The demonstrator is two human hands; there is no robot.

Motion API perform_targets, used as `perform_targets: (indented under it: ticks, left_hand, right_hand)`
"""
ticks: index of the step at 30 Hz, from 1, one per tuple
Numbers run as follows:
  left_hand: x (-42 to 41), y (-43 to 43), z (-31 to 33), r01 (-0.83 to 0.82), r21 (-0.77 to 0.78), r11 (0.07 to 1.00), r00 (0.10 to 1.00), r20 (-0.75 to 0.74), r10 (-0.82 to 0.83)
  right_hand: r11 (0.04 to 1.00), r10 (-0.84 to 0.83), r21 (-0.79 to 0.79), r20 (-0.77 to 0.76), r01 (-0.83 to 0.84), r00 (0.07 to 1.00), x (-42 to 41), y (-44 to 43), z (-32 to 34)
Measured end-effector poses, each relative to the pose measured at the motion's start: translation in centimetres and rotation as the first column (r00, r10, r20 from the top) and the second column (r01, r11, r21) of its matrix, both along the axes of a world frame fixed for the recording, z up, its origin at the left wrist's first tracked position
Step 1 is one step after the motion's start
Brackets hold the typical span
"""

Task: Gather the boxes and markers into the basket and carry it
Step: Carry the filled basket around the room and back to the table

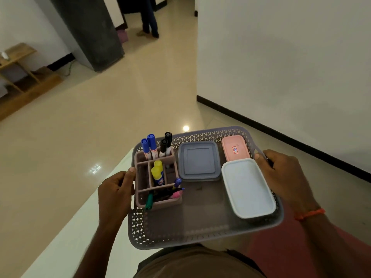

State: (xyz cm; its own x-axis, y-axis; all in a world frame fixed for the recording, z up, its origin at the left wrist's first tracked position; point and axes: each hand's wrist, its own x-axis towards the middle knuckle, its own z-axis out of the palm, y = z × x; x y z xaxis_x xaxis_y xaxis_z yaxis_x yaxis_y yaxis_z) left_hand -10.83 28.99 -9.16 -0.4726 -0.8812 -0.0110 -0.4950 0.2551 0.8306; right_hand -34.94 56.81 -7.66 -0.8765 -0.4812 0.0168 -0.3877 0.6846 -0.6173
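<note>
So I've got the basket (pixel 202 233) up in the air in front of me, both hands clamped on it: my left hand (pixel 115 194) wraps the left rim with the thumb over the top edge, and my right hand (pixel 285 175) grips the right rim up near the far corner, orange thread bracelet (pixel 310 214) on that wrist. It's a grey plastic basket with a lattice wall, held pretty much level above the shiny tile floor (pixel 100 121). Inside on the left sits a mauve organizer (pixel 160 202) with compartments. The far compartment has two blue-capped markers (pixel 149 146) and two black-capped markers (pixel 166 144) standing upright. The middle one holds two yellow-capped glue sticks (pixel 157 173), and the near one has a green pen (pixel 149 201), a pink one (pixel 176 194) and a blue one lying tilted. To the right of the organizer is a square grey box (pixel 198 160) with its lid on. In the far right corner is a pink box (pixel 234 150) with a small sticker, and just in front of it, touching, a long white box (pixel 248 187) along the right wall. There's a white counter (pixel 80 227) below and to my left, a white wall on the right, a wooden shelf (pixel 22 77) off to the far left, and somebody's legs (pixel 149 19) way down the hall.
</note>
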Motion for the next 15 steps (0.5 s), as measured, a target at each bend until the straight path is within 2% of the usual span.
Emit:
perform_targets:
  ticks: [8,15]
  left_hand:
    - [-6.9,-2.0,-0.1,0.195,0.009,0.981,0.98,0.03,-0.196]
    - [-12.1,-1.3,-1.1,0.165,0.013,0.986,0.986,0.031,-0.166]
  right_hand:
    - [0.981,-0.194,-0.019,0.055,0.195,0.98,-1.9,1.0,-0.3]
    - [0.983,-0.182,-0.018,0.054,0.183,0.982,-6.8,2.3,-0.3]
